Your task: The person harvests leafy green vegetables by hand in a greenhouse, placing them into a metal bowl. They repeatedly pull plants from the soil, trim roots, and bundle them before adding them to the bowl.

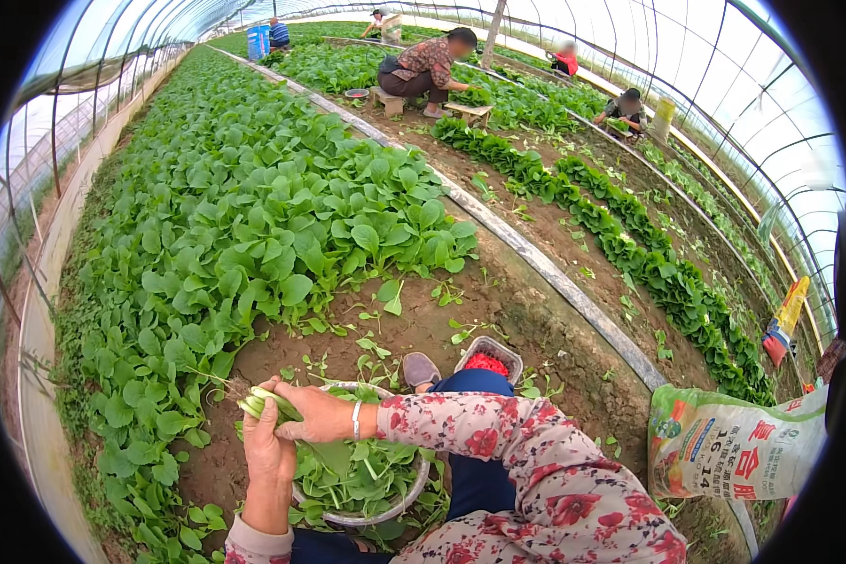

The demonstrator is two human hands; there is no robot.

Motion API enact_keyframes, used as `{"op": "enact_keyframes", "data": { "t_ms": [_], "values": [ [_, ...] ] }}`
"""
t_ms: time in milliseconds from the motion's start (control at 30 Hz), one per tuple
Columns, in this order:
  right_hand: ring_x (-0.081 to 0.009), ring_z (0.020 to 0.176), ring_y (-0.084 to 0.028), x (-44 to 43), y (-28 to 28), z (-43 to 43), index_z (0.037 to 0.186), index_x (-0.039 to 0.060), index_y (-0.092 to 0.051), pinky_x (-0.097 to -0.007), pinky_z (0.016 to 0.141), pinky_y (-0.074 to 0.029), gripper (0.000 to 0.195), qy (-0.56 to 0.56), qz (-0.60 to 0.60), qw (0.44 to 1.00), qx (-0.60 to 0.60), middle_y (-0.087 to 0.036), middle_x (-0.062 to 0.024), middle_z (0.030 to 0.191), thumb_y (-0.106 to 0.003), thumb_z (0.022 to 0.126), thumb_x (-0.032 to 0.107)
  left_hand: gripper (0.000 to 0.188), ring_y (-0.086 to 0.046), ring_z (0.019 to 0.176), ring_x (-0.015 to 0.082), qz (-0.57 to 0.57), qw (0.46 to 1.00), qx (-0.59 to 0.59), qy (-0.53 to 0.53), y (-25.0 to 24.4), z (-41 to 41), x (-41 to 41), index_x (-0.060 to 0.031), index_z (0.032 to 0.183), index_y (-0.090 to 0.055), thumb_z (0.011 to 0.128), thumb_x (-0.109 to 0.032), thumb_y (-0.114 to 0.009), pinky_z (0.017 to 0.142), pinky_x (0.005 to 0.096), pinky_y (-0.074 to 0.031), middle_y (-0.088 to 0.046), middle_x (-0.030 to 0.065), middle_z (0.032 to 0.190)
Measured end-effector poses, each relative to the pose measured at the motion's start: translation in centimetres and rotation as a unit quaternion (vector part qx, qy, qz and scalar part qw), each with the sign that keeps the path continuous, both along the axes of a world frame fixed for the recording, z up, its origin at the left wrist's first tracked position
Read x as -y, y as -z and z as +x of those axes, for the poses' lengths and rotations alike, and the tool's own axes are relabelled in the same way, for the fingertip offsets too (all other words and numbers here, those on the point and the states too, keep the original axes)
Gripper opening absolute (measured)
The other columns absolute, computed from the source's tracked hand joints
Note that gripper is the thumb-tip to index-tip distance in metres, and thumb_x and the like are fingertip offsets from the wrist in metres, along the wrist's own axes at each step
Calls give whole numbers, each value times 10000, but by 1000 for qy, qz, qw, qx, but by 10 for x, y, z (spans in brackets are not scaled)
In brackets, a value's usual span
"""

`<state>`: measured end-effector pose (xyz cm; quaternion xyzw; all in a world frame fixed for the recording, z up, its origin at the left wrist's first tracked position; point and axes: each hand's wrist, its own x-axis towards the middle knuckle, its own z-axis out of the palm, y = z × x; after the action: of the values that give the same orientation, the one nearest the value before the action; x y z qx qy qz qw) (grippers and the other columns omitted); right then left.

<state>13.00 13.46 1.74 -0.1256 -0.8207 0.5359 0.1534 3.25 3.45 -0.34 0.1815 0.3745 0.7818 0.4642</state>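
Observation:
Both my hands meet above a round basin (417,486) heaped with loose green leaves (366,469). Between them is a small bunch of leafy greens (257,403), its pale stems and thin roots pointing to the upper left. My left hand (268,451) grips the bunch from below, thumb raised along the stems. Coming from the right, my right hand (324,416) closes over the same bunch, and a bracelet circles that wrist. Most of the bunch's leaves are hidden by my fingers or blend into the basin's contents.
Dense standing greens (254,233) fill the left bed. Past my knee sits a plastic box (509,350) holding red strips (485,364). A pale board edge (550,271) divides the beds. Bundled greens (627,247) lie in rows, a printed sack (733,444) stands right, and several people crouch farther off.

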Motion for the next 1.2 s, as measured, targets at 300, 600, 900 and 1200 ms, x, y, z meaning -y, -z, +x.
{"op": "enact_keyframes", "data": {
  "t_ms": [300,600,900,1200],
  "values": [
    [-119,878,-563,-13,7,0,1072,16,-582,-282,799,-463,362,-127,-224,966,25,-624,-35,936,-703,767,169,357,-550,1032,166,-72,992,-91,39,-6,3,8,4,1211,-524,892,-138,-596,921,328,-431,-581,74,1123],
    [-176,1245,-348,3,-9,6,1223,-1,-513,-334,1000,-351,482,-84,-265,958,68,-352,-119,1347,-678,807,177,249,-580,1021,234,2,988,-123,93,-26,-11,7,-7,1018,-612,918,-229,-561,905,383,-449,-626,164,1064],
    [-107,608,-483,12,-1,-7,949,87,-493,-261,541,-411,265,-121,-441,881,124,-502,9,744,-705,804,151,343,-598,670,100,-67,982,-174,28,-1,-15,13,16,968,-643,944,-299,-510,553,255,-503,-644,59,789],
    [-101,444,-372,20,1,-1,804,47,-505,-269,472,-369,270,9,-373,919,129,-441,3,555,-736,772,182,437,-599,768,169,-134,872,-439,171,25,-110,57,-1,852,-681,853,-432,-606,717,316,-484,-659,107,805]
  ]
}}
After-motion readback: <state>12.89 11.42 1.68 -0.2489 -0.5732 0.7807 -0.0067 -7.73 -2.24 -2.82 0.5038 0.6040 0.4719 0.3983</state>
